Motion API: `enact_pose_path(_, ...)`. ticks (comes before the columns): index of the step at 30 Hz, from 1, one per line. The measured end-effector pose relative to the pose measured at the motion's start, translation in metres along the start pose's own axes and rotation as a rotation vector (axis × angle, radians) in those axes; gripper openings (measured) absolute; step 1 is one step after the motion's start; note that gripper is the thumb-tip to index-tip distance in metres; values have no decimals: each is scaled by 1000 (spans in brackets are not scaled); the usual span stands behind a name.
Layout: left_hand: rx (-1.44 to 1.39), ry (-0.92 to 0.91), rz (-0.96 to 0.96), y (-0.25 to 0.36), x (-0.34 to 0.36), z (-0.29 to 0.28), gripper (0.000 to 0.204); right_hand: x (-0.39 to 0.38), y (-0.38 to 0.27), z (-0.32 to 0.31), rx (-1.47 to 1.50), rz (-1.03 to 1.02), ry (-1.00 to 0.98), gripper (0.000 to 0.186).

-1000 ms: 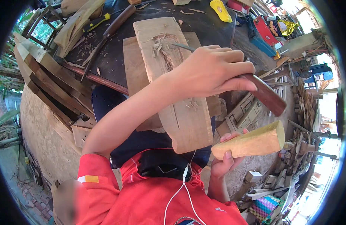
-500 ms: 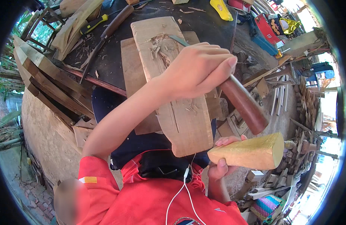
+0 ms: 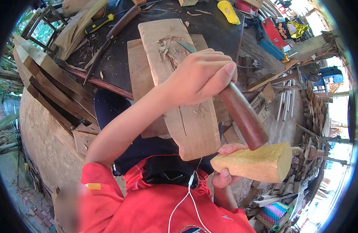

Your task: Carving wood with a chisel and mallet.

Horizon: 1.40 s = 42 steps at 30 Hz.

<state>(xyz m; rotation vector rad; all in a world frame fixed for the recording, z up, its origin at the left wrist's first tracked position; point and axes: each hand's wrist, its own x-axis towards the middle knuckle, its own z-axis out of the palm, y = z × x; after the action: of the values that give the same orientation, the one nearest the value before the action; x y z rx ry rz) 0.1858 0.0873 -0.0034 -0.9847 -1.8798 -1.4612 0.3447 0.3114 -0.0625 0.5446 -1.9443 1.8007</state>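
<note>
My left hand [image 3: 202, 75] is wrapped around a chisel, its brown wooden handle [image 3: 244, 115] sloping down to the right. The chisel blade [image 3: 185, 46] reaches into a rough, splintered hollow in a pale wooden board [image 3: 198, 134]. Loose chips lie in and around that hollow, and a long narrow crack runs along the near half of the board. In my right hand [image 3: 226, 176] is a yellowish wooden mallet [image 3: 260, 161], gripped near its narrow end. The butt of the chisel handle overlaps the mallet's upper edge; whether they touch I cannot tell.
Beneath the board lies a wider flat wood piece [image 3: 138, 77] on a dark table [image 3: 159, 13]. A long brown-handled tool [image 3: 122, 23], a yellow-black screwdriver [image 3: 99, 24] and a yellow object [image 3: 228, 12] rest there. Curved timbers [image 3: 51, 83] stand at left; wood scraps [image 3: 314, 112] pile up at right.
The chisel handle's butt has swung left and slightly down, so it overlaps the mallet. The mallet has shifted a little down and left. Both hands keep their grip.
</note>
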Motion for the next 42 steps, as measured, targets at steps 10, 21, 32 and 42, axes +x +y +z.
enact_pose_path(10,-26,-21,-21,1,-9,-5,40,-9,-3,2,2,-74,-48,88)
enact_pose_path(21,-32,-38,-5,2,-18,-12,38,-25,-11,10,45,117,49,73)
enact_pose_path(32,-41,22,-71,2,-15,-18,40,26,-41,-36,-339,-174,-598,84)
enact_pose_path(42,-98,123,-53,-2,-11,-4,29,20,-30,16,-339,-195,-169,68)
